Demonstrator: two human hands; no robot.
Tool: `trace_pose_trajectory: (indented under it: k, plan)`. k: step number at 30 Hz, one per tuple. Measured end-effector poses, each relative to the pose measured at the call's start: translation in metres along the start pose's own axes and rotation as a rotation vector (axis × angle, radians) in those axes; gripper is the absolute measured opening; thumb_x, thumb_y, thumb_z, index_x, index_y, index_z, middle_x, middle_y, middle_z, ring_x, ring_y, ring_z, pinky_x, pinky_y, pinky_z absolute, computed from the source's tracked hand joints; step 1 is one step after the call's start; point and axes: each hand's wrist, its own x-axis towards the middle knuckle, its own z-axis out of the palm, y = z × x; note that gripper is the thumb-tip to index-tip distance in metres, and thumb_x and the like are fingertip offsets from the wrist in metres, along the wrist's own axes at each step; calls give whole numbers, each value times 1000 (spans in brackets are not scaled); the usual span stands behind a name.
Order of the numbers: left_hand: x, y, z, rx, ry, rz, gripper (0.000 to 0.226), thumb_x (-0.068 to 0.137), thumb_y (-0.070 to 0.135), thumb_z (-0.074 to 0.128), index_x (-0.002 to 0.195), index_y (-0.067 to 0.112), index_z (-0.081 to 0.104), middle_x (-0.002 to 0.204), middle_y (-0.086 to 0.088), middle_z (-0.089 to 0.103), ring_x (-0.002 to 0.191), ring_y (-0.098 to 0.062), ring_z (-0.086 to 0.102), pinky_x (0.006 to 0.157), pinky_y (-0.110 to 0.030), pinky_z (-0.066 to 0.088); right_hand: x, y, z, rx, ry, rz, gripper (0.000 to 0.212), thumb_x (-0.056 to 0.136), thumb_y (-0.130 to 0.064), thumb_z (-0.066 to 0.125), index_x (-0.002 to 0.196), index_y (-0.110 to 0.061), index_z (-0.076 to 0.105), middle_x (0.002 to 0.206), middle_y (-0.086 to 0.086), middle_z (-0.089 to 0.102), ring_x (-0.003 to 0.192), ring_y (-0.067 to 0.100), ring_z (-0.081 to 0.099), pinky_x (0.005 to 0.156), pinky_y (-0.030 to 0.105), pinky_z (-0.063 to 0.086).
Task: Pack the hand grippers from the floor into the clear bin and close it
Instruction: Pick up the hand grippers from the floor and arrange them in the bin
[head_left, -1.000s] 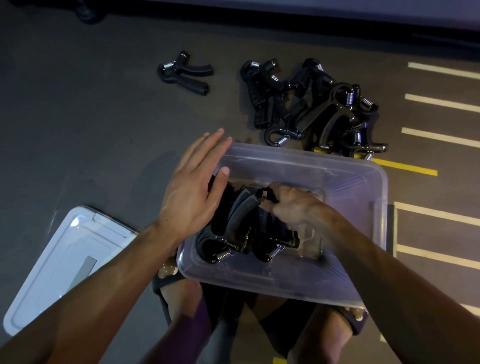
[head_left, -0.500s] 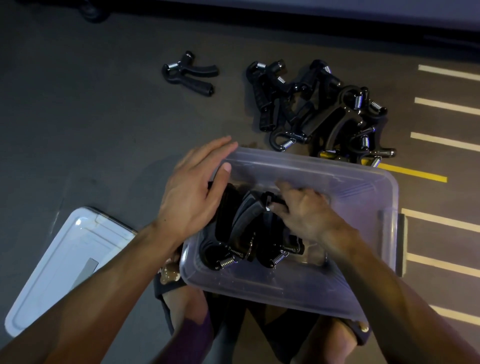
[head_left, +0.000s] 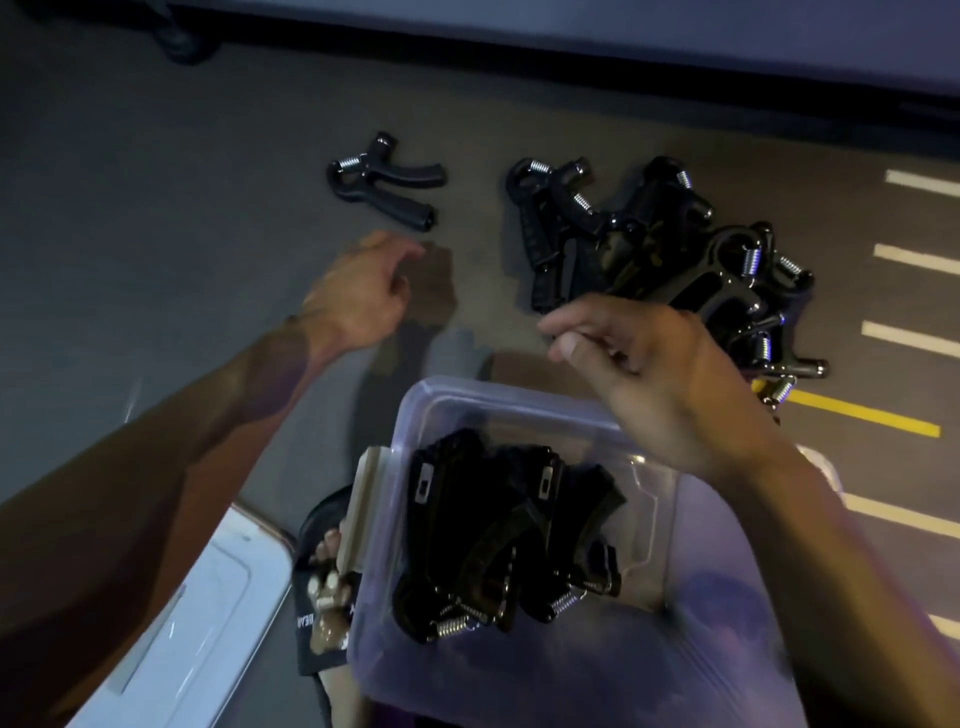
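The clear bin (head_left: 727, 623) stands on the floor in front of me with several black hand grippers (head_left: 498, 535) lying inside. Beyond it lies a pile of black hand grippers (head_left: 670, 249) with steel springs. A single hand gripper (head_left: 384, 182) lies apart at the far left. My left hand (head_left: 358, 296) hovers over the floor just short of that single gripper, fingers loosely curled and empty. Above the bin's far rim, my right hand (head_left: 644, 374) is raised near the pile, fingers relaxed, holding nothing.
The bin's white lid (head_left: 197, 613) lies on the floor at the lower left. My sandalled foot (head_left: 327, 587) sits beside the bin's left wall. White lines (head_left: 914, 260) and a yellow line (head_left: 862, 413) mark the floor at the right. A dark wall base runs along the back.
Both hands have left the bin and moved forward: the left toward the lone gripper, the right toward the pile. The camera has shifted, so the bin now sits lower right.
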Motion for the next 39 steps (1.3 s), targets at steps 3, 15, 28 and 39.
trace_pose_trajectory:
  k: [3,15,28,39]
  plan:
    - [33,-7,-2,45,4,21,57,92,2,56,148,10,49,153,-13,47,137,-39,47,117,-39,37,12,10,3,14,-34,44,17,97,-26,60,111,-30,70,95,-15,74,94,-1,66,81,8,45]
    - [79,-16,12,205,-10,40,65,84,1,66,143,26,54,147,-4,49,125,-41,55,99,-50,49,34,23,7,46,-90,104,20,97,-26,60,114,-29,70,97,-20,70,95,-11,62,74,-2,38]
    - [-21,31,-23,-560,401,64,27,95,15,64,118,29,63,109,2,68,62,0,50,61,-12,40,-10,-6,12,235,220,10,20,97,-19,61,116,-24,68,97,-11,74,95,5,68,86,18,51]
    - [-147,100,-70,-811,172,411,19,102,9,57,121,15,60,109,-1,69,85,-9,64,73,-27,55,-79,-18,-4,359,583,-45,22,98,-25,62,119,-18,63,100,-4,69,91,6,63,80,21,49]
